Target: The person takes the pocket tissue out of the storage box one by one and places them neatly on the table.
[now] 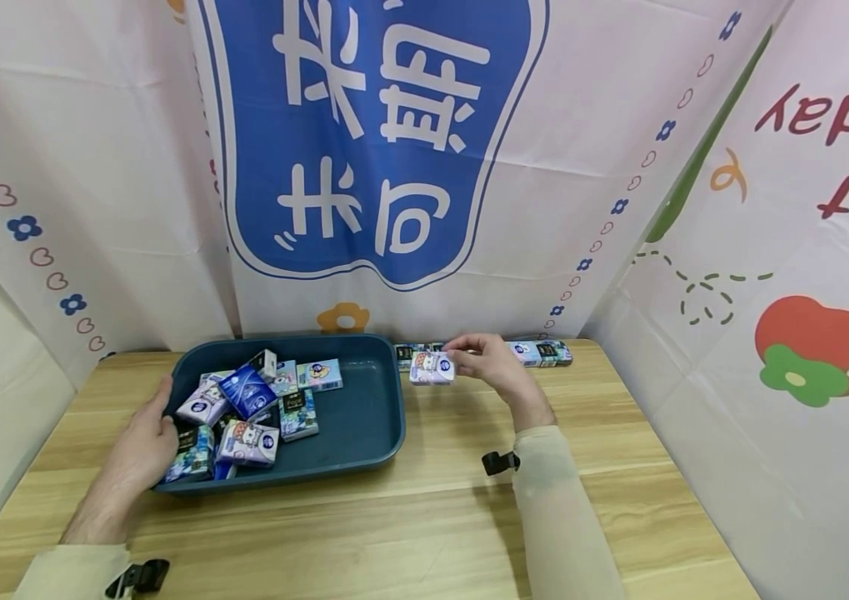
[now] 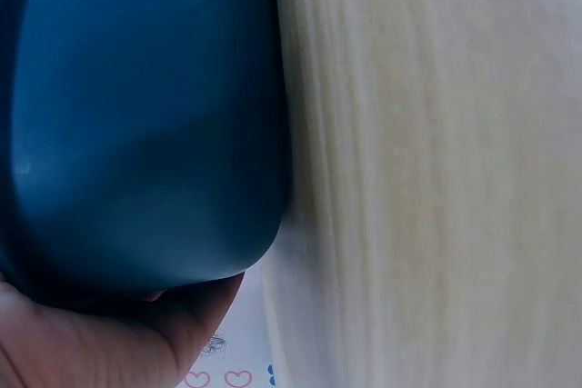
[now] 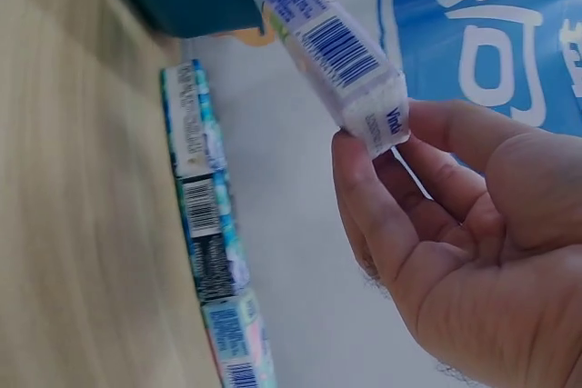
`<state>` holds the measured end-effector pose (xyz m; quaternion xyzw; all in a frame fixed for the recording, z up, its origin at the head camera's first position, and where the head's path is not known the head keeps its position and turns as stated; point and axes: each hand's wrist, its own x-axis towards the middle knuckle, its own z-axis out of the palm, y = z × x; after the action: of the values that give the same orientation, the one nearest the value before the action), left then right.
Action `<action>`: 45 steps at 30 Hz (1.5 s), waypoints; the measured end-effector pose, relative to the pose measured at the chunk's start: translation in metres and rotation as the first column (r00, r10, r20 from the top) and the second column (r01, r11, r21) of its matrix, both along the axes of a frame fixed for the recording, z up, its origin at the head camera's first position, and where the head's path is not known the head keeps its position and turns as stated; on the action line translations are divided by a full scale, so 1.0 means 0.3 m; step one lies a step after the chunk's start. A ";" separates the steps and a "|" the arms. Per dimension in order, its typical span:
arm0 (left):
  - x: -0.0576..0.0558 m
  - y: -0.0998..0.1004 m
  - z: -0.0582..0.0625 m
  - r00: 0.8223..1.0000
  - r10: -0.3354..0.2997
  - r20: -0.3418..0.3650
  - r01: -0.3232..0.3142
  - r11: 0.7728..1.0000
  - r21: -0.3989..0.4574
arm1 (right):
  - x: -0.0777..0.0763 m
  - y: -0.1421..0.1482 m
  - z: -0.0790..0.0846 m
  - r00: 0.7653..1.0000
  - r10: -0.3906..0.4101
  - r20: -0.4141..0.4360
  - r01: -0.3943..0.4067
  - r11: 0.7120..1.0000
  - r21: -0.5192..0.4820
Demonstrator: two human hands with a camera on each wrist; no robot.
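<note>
And here, pinched at one end between thumb and fingers [image 3: 361, 193] of the right hand [image 1: 495, 367], a single tissue pack [image 1: 431, 368], up off the wood, just right of the tray [image 1: 360, 421] near the centre of the head view! Over at lower left, left hand [image 1: 137, 442] on the tray's end, fingers wrapped round the outside by the look of it. Tense stuff: only a small hold on the pack's edge, so perhaps a twist or a slip with too light a pinch. Close behind, along the back of the table [image 1: 431, 525], a row of packs [image 1: 544, 352], easily nudged crooked, likely, by a stray knuckle. Beware the tray's right rim, a possible snag for a pack carried low. And in the tray's left half, a loose heap topped by a blue pack [image 1: 247, 392], liable to slide with any tug or tilt from the left. Now the blind spots: middle of the row, blocked by right hand and held pack; lowest packs of the heap, buried; left fingertips, lost behind the tray wall, so no telling the firmness of that grip. In the left wrist view, only outer wall, nothing of the contents. Lettering on the curtain [image 1: 581, 167], cut off at the top of the frame.
</note>
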<state>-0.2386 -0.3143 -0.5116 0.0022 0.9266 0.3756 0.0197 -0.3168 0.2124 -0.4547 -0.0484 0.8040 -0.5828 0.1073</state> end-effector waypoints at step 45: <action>-0.003 -0.006 -0.008 1.000 0.002 0.000 -0.002 1.000 -0.007 | -0.013 -0.129 -0.130 0.985 0.132 -0.111 -0.062 0.873 0.484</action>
<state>-0.2395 -0.3161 -0.5140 0.0012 0.9279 0.3724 0.0191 -0.3208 0.1738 -0.4937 -0.1018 0.9251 -0.3550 0.0881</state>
